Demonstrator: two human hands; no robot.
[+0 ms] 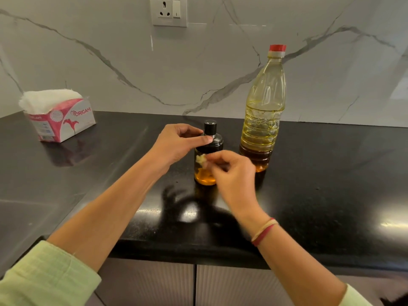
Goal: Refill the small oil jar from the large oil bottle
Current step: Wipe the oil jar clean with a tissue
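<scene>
The small oil jar (205,176) stands upright on the black counter (320,184), with a black lid and nozzle (210,129) on top and a little amber oil at its bottom. My left hand (176,143) grips the jar's black lid from the left. My right hand (231,173), blurred, pinches a small crumpled piece of white tissue (201,159) against the jar's glass side. The large oil bottle (262,113) with a red cap (277,48) stands upright just right of the jar, capped and holding yellow oil.
An open box of white tissues (59,120) sits at the back left of the counter. A marble wall with a socket (169,11) rises behind. The counter's front edge (198,246) runs above cabinet doors.
</scene>
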